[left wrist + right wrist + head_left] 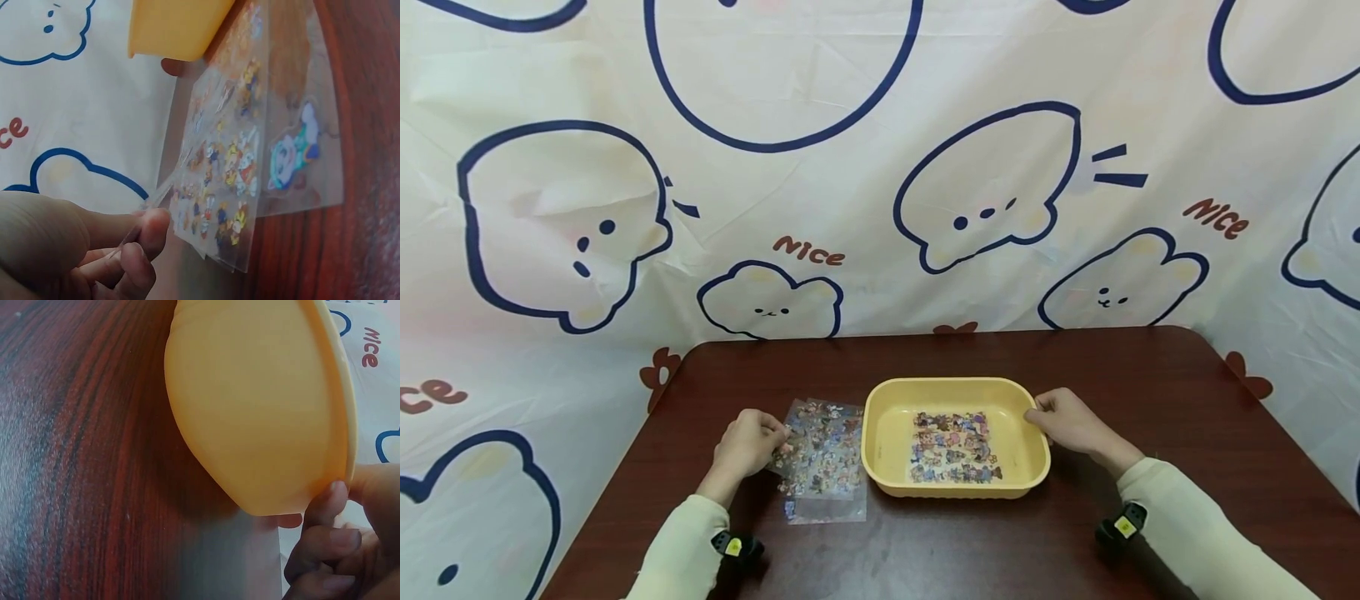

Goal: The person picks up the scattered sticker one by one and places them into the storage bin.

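At the left, my left hand point(751, 443) pinches the edge of a clear sticker sheet point(165, 190) between thumb and fingers. Beneath it lie several more transparent sticker sheets point(823, 454), loosely stacked and printed with small cartoon figures. A yellow plastic basin point(880, 479) stands just right of the stack. Inside the basin, flat on its floor, is another sticker sheet point(955, 447) with rows of small figures. My right hand point(1067, 419) holds the basin's right rim, with thumb and fingers on either side of it in the right wrist view.
The dark red-brown wooden table point(970, 550) carries the basin and the sheets. A white cloth point(865, 192) with cartoon outlines hangs behind the table and along its sides. Both wrists wear a black strapped device point(1122, 525).
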The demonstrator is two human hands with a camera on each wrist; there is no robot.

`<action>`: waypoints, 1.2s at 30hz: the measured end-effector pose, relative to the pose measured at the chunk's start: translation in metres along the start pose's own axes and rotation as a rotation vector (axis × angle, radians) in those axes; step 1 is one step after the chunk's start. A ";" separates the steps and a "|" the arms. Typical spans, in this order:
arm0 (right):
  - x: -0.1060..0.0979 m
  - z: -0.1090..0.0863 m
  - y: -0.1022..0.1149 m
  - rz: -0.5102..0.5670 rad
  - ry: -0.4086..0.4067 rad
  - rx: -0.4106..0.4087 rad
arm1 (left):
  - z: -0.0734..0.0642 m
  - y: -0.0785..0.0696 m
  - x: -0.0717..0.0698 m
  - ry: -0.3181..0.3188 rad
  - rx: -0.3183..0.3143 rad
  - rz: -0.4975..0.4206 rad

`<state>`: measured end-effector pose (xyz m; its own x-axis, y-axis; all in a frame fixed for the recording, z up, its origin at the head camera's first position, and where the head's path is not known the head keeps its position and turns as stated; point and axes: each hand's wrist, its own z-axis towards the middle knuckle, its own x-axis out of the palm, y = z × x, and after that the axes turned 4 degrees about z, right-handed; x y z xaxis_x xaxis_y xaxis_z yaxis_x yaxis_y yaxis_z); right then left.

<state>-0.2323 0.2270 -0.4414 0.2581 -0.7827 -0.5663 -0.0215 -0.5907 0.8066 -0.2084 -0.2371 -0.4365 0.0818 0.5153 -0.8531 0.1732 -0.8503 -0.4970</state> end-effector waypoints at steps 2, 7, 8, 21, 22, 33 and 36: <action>0.001 0.000 0.001 0.001 0.001 0.005 | -0.001 0.000 -0.002 -0.004 -0.002 -0.021; 0.001 -0.001 0.003 -0.006 -0.005 0.006 | -0.001 0.002 -0.004 -0.030 -0.010 -0.054; 0.001 -0.001 0.003 -0.011 -0.005 -0.004 | -0.001 0.002 -0.004 -0.036 -0.014 -0.057; 0.002 -0.004 0.006 -0.016 -0.019 -0.008 | -0.002 0.001 -0.008 -0.112 -0.014 -0.120; 0.002 -0.004 0.006 -0.015 -0.019 -0.005 | -0.003 0.001 -0.008 -0.117 -0.014 -0.126; 0.003 -0.003 0.005 -0.025 -0.023 0.008 | -0.006 -0.001 -0.010 -0.123 0.015 -0.212; 0.003 -0.003 0.005 -0.024 -0.026 0.008 | -0.006 -0.002 -0.011 -0.118 0.024 -0.247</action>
<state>-0.2287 0.2219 -0.4386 0.2336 -0.7729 -0.5900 -0.0230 -0.6110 0.7913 -0.2033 -0.2406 -0.4253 -0.0750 0.6928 -0.7172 0.1503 -0.7032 -0.6949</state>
